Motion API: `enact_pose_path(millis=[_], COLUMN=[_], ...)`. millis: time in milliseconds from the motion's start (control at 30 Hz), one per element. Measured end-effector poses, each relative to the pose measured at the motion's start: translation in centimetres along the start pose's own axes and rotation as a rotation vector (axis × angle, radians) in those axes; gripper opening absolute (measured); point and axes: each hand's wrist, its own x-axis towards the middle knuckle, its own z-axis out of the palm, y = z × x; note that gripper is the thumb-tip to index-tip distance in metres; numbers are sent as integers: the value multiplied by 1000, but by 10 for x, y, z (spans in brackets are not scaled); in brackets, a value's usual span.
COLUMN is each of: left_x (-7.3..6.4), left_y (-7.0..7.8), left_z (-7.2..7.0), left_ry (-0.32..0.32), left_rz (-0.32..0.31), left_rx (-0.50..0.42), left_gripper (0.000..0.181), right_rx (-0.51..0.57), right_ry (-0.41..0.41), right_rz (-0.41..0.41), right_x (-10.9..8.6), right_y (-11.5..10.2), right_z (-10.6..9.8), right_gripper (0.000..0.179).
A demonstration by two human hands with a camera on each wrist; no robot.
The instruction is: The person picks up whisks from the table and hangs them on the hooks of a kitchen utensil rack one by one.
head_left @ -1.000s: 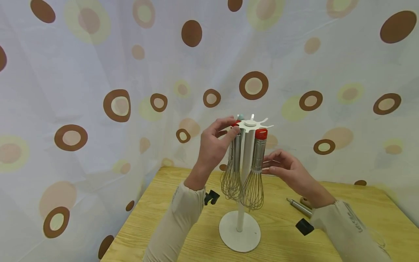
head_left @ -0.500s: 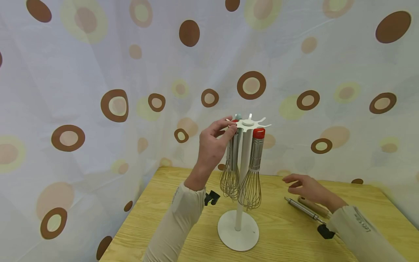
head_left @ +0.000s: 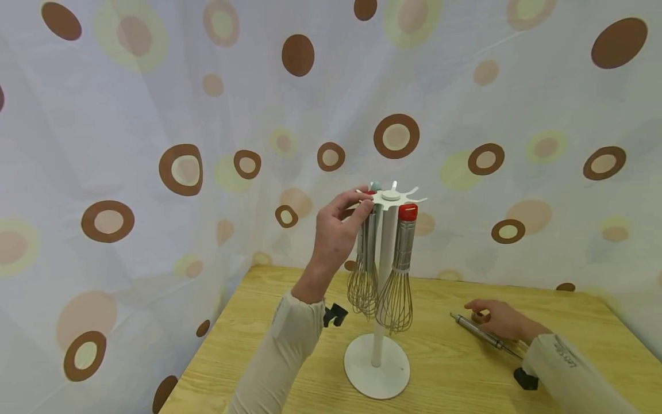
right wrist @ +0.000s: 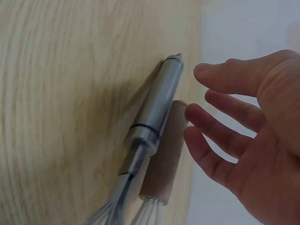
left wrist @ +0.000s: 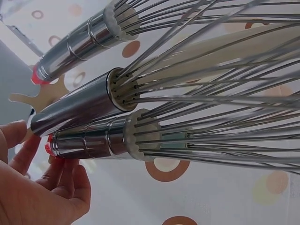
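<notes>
A white rotating rack (head_left: 391,197) with curved hooks carries several hanging whisks. At its left side my left hand (head_left: 333,233) pinches the top end of a whisk with a plain steel handle (left wrist: 77,105), thumb and index finger at the hook; the other fingers touch a red-capped whisk (left wrist: 91,140) beside it. Another red-capped whisk (head_left: 405,247) hangs at the front right. My right hand (head_left: 501,321) is over the table with fingers loosely bent and nothing in them. Close to it lie a steel-handled whisk (right wrist: 157,101) and a wooden-handled whisk (right wrist: 166,154), side by side.
The rack's round white base (head_left: 376,382) stands on the wooden table (head_left: 439,368). A white curtain (head_left: 331,86) with brown and yellow circles hangs behind the table and along its left. A teal-tipped utensil (head_left: 375,186) hangs at the rack's back.
My right hand has moved away from the hanging whisks, down and right to the two whisks on the table. My left hand has stayed at the rack's top.
</notes>
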Motion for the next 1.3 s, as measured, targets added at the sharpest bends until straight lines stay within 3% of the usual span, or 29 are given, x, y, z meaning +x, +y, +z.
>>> enact_pose_path(millis=[267,633,833,1100,1300], left_x=[0,1,0,1,5], left_y=[0,2,2,-1,-2], left_z=[0,0,0,1,1], left_ry=[-3,-9,-3,11,-37], left_rz=[0,-1,-4,-10,-25], left_rx=[28,22,0,-72,-88], left_gripper=[16,16,16,15,14], right_rx=[5,-88,-21,-112,-104], right_ry=[-101,-110,-139,-123,-79], right_rz=[14,78,43,-17,-84], right_x=[-1,2,1,8,12], right_y=[16,16,8,-3,-14], right_z=[7,15,18,27,27], right_gripper=[50,54,54,54,52])
